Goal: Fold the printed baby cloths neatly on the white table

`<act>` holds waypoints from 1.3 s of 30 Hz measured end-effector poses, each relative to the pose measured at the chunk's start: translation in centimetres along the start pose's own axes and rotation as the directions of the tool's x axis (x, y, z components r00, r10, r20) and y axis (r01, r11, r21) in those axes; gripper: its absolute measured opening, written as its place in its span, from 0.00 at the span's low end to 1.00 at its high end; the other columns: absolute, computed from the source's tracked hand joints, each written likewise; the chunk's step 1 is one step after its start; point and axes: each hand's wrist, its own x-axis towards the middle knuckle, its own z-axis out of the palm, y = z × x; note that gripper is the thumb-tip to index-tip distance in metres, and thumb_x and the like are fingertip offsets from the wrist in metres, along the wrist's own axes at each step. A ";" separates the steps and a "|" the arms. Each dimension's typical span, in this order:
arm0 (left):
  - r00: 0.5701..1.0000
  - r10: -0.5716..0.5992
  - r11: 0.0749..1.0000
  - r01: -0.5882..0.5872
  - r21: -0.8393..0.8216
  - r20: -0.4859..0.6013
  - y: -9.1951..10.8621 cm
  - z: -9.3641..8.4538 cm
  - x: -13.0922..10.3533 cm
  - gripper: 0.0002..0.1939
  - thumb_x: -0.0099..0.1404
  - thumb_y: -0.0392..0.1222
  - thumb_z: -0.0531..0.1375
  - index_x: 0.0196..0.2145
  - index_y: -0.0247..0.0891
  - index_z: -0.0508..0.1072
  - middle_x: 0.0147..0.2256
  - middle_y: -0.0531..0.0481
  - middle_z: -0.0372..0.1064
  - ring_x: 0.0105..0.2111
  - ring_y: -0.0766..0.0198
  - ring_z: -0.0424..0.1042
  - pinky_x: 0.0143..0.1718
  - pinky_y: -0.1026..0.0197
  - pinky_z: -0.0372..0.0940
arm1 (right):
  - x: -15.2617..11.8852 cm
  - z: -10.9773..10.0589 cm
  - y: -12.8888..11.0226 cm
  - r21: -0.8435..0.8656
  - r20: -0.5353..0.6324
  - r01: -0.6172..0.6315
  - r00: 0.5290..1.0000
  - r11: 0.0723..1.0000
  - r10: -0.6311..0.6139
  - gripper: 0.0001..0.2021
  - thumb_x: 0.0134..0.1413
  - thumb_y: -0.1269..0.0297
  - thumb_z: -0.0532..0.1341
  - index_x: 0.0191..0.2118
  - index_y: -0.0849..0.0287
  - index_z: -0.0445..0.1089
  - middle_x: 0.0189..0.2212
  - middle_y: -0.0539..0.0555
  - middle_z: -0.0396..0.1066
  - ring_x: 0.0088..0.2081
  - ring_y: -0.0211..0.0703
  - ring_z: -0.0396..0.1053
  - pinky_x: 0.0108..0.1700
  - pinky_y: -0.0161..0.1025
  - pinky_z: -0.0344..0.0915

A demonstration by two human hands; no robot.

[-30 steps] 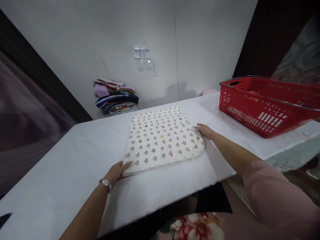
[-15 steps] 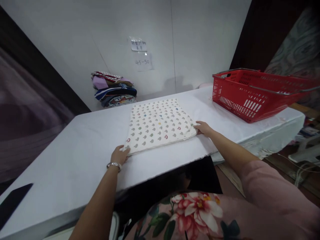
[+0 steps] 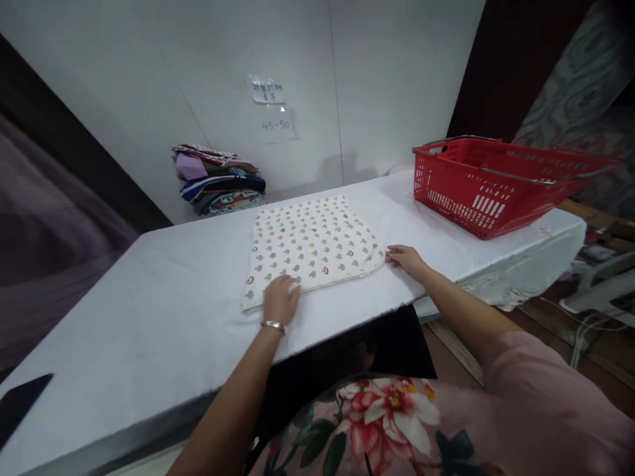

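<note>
A folded white cloth (image 3: 312, 244) with grey and coloured mushroom prints lies flat on the white-covered table (image 3: 163, 317). My left hand (image 3: 281, 301), wearing a silver bracelet, rests over its near edge, left of the middle. Those fingers lie on the fabric, with the tips partly hidden. At the cloth's right near corner is my right hand (image 3: 407, 260), fingertips pinched together at the edge. The corner between them is small and hard to make out.
A red plastic basket (image 3: 456, 198) with metal handles stands at the table's right end. Against the back wall sits a stack of folded fabrics (image 3: 221, 182). Paper signs (image 3: 275, 125) hang above. A dark flat object (image 3: 20, 406) lies at the left front edge.
My left hand has left the cloth's left near corner and moved right along the near edge. My right hand stays at the right corner. The view has shifted slightly.
</note>
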 end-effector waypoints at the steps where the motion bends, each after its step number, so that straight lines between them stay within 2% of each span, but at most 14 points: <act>1: 0.996 0.070 0.997 -0.069 -0.019 0.061 1.6 1.0 0.5 0.13 0.64 0.46 0.54 0.44 0.45 0.73 0.48 0.41 0.67 0.52 0.52 0.62 0.56 0.50 0.55 | 0.0 -0.1 0.1 0.009 0.001 -0.003 1.000 1.000 0.003 0.14 0.50 0.79 0.59 0.44 0.66 0.69 0.38 0.59 0.73 0.29 0.34 0.72 0.26 0.28 0.68; 5: 0.932 0.287 0.958 -0.283 -0.052 0.219 8.2 4.8 2.6 0.12 0.65 0.41 0.54 0.44 0.39 0.71 0.49 0.44 0.67 0.50 0.57 0.63 0.54 0.53 0.56 | -0.1 0.2 -0.1 0.034 -0.014 -0.007 1.000 0.999 0.007 0.14 0.50 0.79 0.59 0.45 0.66 0.68 0.36 0.59 0.74 0.27 0.34 0.71 0.26 0.29 0.68; 7: 0.881 0.369 0.927 -0.370 -0.054 0.296 11.0 6.3 3.6 0.13 0.65 0.41 0.55 0.46 0.39 0.70 0.50 0.46 0.65 0.51 0.58 0.62 0.53 0.53 0.56 | -0.3 0.3 -0.2 0.042 -0.028 0.004 1.000 0.999 -0.003 0.15 0.50 0.78 0.59 0.46 0.66 0.67 0.35 0.58 0.75 0.27 0.34 0.71 0.26 0.28 0.68; 10: 0.823 0.426 0.893 -0.449 -0.029 0.375 13.8 8.2 4.8 0.15 0.63 0.42 0.57 0.48 0.41 0.69 0.51 0.47 0.63 0.51 0.57 0.61 0.51 0.54 0.57 | -0.6 0.5 -0.2 0.039 -0.051 0.023 0.998 0.999 -0.021 0.16 0.51 0.77 0.59 0.48 0.65 0.66 0.35 0.57 0.75 0.26 0.33 0.71 0.25 0.27 0.67; 12: 0.828 0.407 0.896 -0.445 0.009 0.386 14.7 9.0 5.4 0.16 0.63 0.43 0.57 0.49 0.42 0.68 0.51 0.46 0.63 0.50 0.56 0.61 0.50 0.53 0.58 | -0.7 0.6 -0.3 0.028 -0.069 0.026 0.997 0.999 -0.024 0.17 0.52 0.77 0.58 0.49 0.65 0.65 0.35 0.58 0.76 0.23 0.32 0.70 0.23 0.27 0.65; 17: 0.863 0.329 0.916 -0.391 0.093 0.383 15.5 10.1 5.9 0.14 0.65 0.43 0.55 0.47 0.40 0.68 0.47 0.45 0.65 0.48 0.55 0.61 0.48 0.52 0.58 | -0.5 0.8 -0.8 0.003 -0.073 -0.001 0.997 1.000 0.001 0.21 0.49 0.76 0.60 0.51 0.65 0.64 0.32 0.58 0.76 0.20 0.33 0.68 0.20 0.29 0.63; 24: 0.828 0.350 0.872 -0.459 0.171 0.439 16.2 11.0 7.0 0.14 0.66 0.32 0.48 0.45 0.33 0.69 0.44 0.39 0.67 0.47 0.54 0.64 0.44 0.54 0.61 | -0.7 0.7 -0.8 0.015 -0.025 0.007 1.000 1.000 -0.007 0.20 0.50 0.74 0.60 0.51 0.65 0.64 0.33 0.57 0.76 0.20 0.33 0.68 0.21 0.29 0.63; 28: 0.872 0.241 0.927 -0.336 0.164 0.426 16.3 11.0 7.7 0.14 0.66 0.33 0.48 0.44 0.32 0.70 0.43 0.39 0.69 0.46 0.55 0.66 0.44 0.56 0.62 | -0.8 0.7 -0.7 0.038 -0.020 -0.003 1.000 0.999 0.004 0.18 0.51 0.73 0.59 0.50 0.63 0.64 0.34 0.57 0.76 0.21 0.33 0.69 0.22 0.29 0.64; 31: 0.905 0.174 0.968 -0.229 0.099 0.389 16.0 10.6 7.9 0.13 0.66 0.36 0.50 0.44 0.35 0.71 0.44 0.42 0.70 0.46 0.58 0.67 0.45 0.58 0.61 | -0.5 0.7 -0.8 0.063 -0.009 -0.047 0.999 0.997 0.048 0.18 0.52 0.73 0.60 0.50 0.63 0.63 0.34 0.57 0.76 0.21 0.33 0.69 0.22 0.29 0.64; 35: 0.932 0.110 0.992 -0.126 0.024 0.344 15.5 10.5 7.8 0.13 0.66 0.37 0.49 0.43 0.36 0.72 0.42 0.44 0.71 0.44 0.59 0.69 0.44 0.59 0.62 | -0.2 0.7 -1.1 0.108 0.101 -0.164 0.983 0.981 0.153 0.13 0.55 0.70 0.59 0.46 0.64 0.63 0.31 0.59 0.75 0.24 0.39 0.72 0.25 0.33 0.68; 39: 0.941 0.116 0.992 -0.126 0.012 0.318 15.3 10.6 7.5 0.13 0.66 0.37 0.50 0.43 0.37 0.72 0.41 0.44 0.71 0.43 0.59 0.68 0.44 0.59 0.61 | -0.5 1.2 -1.3 0.136 0.256 -0.262 0.941 0.956 0.221 0.06 0.56 0.67 0.58 0.37 0.65 0.67 0.31 0.61 0.75 0.30 0.43 0.74 0.28 0.35 0.71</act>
